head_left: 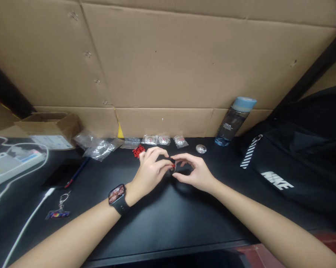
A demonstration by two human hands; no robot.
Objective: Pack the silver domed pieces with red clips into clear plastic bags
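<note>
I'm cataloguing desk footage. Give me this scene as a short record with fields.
left hand: fingertips at a small red piece
right hand: appears to hold a thin round disc by its shiny edge
left wrist: square black smartwatch
beyond hands: tangled red pieces, three clear plastic packets, round silvery piece
right side: see-through bottle with light blue lid, black fabric bag
left side: brown cardboard box

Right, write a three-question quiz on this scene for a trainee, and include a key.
1. True or false: the small round piece is between the left hand and the right hand.
2. Which stands beside the black bag: (a) a keyring, (b) a cardboard box, (c) a bottle?
3. Fill in the colour: the small pile just beyond the left hand is ____.

Key: 1. True. 2. c. 3. Red.
</note>
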